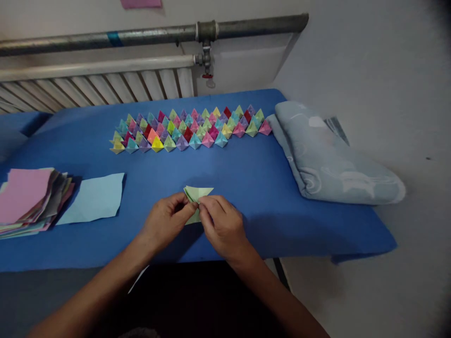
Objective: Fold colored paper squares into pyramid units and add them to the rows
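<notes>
A light green sheet of origami paper (199,192), folded into layers with pointed corners, is held just above the blue cover near its front edge. My left hand (165,218) pinches its left side between thumb and fingers. From the right, my right hand (222,224) is closed on the paper, its fingertips meeting my left thumb near the middle. The fingers hide part of the folds. Beyond the hands, several rows of small folded paper boats (195,141) in many colours stand close together.
At the left lies a stack of coloured paper (28,195), with a loose light blue sheet (100,197) beside it. A folded grey-blue blanket (334,155) rests at the right on the blue cover (246,173). A radiator (141,87) and a pipe (158,35) run along the back wall.
</notes>
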`<state>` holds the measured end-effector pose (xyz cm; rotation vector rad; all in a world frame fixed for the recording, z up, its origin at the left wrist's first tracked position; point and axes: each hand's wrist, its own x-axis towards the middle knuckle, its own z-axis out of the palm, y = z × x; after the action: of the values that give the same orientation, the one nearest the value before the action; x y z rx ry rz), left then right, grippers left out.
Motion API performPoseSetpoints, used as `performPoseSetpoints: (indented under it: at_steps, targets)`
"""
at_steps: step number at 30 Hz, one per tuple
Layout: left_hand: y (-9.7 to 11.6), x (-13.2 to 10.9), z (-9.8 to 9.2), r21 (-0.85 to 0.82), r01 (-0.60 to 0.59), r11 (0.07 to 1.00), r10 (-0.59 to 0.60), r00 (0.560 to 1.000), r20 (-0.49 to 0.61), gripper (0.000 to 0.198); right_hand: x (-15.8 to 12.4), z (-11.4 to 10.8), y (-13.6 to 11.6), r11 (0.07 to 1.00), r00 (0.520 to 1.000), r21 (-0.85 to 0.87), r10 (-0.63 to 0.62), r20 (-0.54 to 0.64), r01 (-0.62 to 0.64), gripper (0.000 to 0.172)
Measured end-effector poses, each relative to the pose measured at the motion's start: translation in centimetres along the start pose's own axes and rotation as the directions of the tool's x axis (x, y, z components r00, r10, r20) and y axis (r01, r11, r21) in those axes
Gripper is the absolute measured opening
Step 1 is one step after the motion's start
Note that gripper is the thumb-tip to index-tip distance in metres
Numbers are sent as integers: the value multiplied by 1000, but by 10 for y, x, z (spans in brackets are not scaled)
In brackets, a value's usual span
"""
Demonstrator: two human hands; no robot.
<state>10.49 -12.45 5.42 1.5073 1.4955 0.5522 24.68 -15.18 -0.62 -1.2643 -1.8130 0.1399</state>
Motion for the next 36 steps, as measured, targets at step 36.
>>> performPoseSetpoints:
  at_steps: [36]
  targets:
    - [-11,-3,-6,-207,99,973,-72,988,134,34,1,-2,-2,994,996,106,14,-91,-4,21]
